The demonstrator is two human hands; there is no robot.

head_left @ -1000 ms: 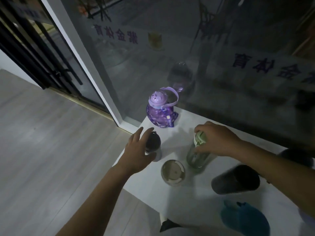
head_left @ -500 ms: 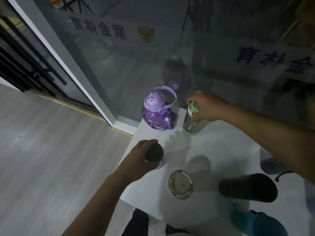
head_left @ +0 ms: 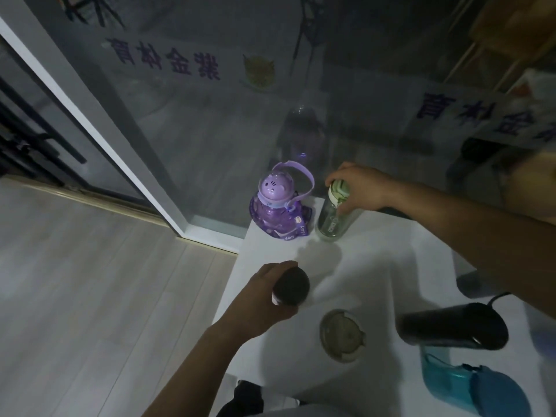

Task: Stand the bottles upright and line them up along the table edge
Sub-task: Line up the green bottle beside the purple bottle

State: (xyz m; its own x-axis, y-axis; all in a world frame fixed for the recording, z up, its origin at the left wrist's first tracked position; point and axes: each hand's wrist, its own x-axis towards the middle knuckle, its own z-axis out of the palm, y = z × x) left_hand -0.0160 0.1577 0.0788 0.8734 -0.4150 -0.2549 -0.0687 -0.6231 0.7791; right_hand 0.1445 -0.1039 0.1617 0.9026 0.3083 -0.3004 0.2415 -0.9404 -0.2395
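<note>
A purple cat-lid bottle [head_left: 278, 210] stands upright at the far left corner of the white table [head_left: 391, 260]. Right beside it stands a clear green-capped bottle [head_left: 332, 216], with my right hand [head_left: 359, 188] closed over its cap. My left hand [head_left: 264, 291] grips a dark-capped white bottle [head_left: 292, 286] upright at the table's left edge. A round-lidded pale bottle [head_left: 341, 335] stands near the front. A black bottle [head_left: 451, 328] lies on its side, and a blue bottle [head_left: 469, 386] lies at the front right.
A glass wall with purple lettering [head_left: 210, 115] runs directly behind the table. Pale wood floor [head_left: 90, 281] lies to the left, below the table edge. A dark cable [head_left: 496, 296] curls near the black bottle.
My right hand carried the green-capped bottle from mid-table to the far edge beside the purple bottle and set it down. My left hand closed on the dark-capped bottle.
</note>
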